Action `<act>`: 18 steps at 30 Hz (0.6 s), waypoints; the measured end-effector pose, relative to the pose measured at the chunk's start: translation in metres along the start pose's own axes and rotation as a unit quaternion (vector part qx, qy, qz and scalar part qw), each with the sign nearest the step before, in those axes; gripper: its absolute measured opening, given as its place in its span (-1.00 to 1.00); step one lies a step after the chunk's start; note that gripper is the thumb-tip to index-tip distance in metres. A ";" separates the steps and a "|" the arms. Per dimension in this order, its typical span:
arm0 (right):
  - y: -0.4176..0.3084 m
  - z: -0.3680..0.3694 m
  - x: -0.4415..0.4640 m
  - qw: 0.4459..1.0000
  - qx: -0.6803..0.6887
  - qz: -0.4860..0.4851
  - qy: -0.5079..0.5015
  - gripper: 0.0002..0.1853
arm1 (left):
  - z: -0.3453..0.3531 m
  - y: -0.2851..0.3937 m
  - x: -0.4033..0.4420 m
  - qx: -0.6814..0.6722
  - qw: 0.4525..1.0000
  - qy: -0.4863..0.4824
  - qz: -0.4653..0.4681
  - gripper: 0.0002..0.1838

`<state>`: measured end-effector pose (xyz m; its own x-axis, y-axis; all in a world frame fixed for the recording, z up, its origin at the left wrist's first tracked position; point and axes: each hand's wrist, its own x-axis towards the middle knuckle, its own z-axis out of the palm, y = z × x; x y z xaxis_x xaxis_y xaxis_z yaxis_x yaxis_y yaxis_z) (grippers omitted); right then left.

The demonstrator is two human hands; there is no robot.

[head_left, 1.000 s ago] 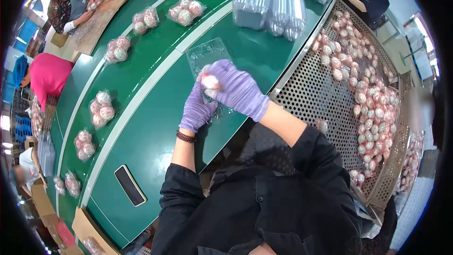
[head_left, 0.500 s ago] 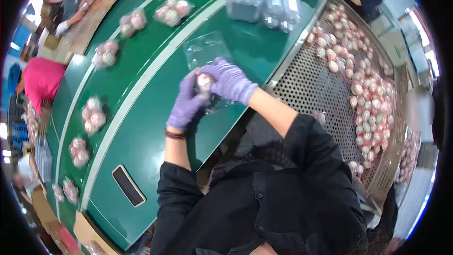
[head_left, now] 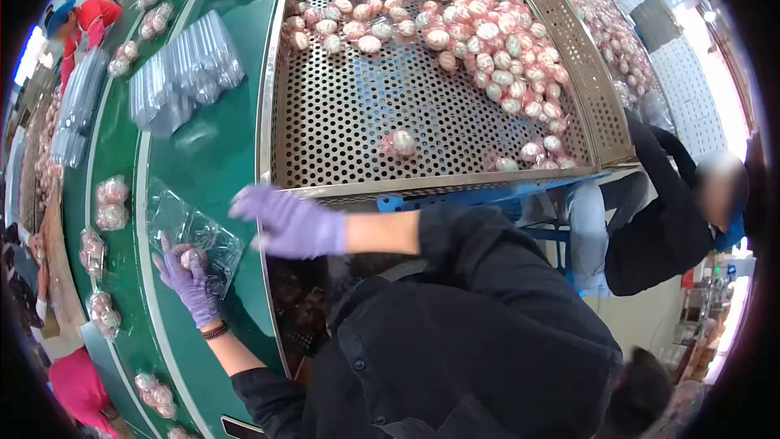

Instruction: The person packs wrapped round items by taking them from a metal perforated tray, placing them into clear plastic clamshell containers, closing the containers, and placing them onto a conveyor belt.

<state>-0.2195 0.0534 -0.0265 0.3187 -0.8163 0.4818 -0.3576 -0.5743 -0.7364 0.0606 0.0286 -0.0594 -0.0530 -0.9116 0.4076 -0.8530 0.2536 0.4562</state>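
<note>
On the green belt lies an open clear plastic egg box (head_left: 218, 237), its lid side toward the belt's white line. My left hand (head_left: 192, 286), in a purple glove, is at this box with a wrapped egg (head_left: 192, 258) between thumb and fingers. The egg has clear film with red print. To the right, my right hand (head_left: 292, 223), also gloved in purple, hovers over the belt's edge by the metal bin's corner. Its thumb and fingers are apart, slightly blurred, with nothing seen between them.
A perforated metal bin (head_left: 325, 146) holds many wrapped eggs (head_left: 496, 41). Stacks of clear plastic boxes (head_left: 187, 73) stand on the belt beyond my hands. Filled packs (head_left: 111, 203) line the far lane. A phone (head_left: 242, 428) lies near the bottom. A person (head_left: 674, 219) is at the right.
My view has turned right toward the metal bin. My right hand has left the egg and box and moved toward the bin. My left hand stays at the box.
</note>
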 end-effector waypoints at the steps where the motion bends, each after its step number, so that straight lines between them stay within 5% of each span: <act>1: 0.015 -0.026 -0.009 0.998 -0.043 0.011 0.042 -0.67 | -0.003 0.006 0.002 0.033 0.999 -0.006 0.018 -0.72; 4: 0.081 -0.111 -0.045 0.959 -0.175 0.220 -0.030 -0.77 | -0.006 0.006 0.004 0.049 0.998 -0.020 0.038 -0.73; 5: 0.092 -0.142 -0.055 0.908 -0.277 0.266 -0.168 -0.74 | -0.004 0.004 0.005 0.031 0.999 -0.033 0.025 -0.73; 8: 0.121 -0.175 -0.092 0.836 -0.337 0.280 -0.329 -0.64 | 0.012 -0.016 0.005 0.017 0.997 -0.030 0.073 -0.72; 9: 0.132 -0.178 -0.104 0.836 -0.326 0.247 -0.365 -0.57 | 0.011 -0.004 0.004 -0.034 0.999 -0.027 -0.006 -0.71; 10: 0.130 -0.179 -0.107 0.829 -0.348 0.255 -0.355 -0.47 | 0.010 0.004 0.003 -0.083 0.993 -0.023 -0.085 -0.70; 15: 0.179 -0.172 -0.109 0.881 -0.310 0.251 -0.254 -0.50 | 0.011 0.018 -0.006 -0.070 0.992 -0.009 -0.107 -0.71; 17: 0.202 -0.166 -0.107 0.917 -0.053 0.396 -0.018 -0.62 | 0.009 0.017 -0.004 -0.040 0.994 -0.013 -0.097 -0.73; 18: 0.194 -0.172 -0.101 0.888 0.202 0.413 -0.006 -0.57 | 0.008 0.018 -0.003 -0.040 0.994 -0.004 -0.100 -0.73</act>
<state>-0.4721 0.0138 -0.1368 0.1047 -0.9464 -0.3055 -0.1301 0.2915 -0.9477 0.0414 0.0335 -0.0592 0.1093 -0.9488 0.2965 -0.8024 0.0918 0.5897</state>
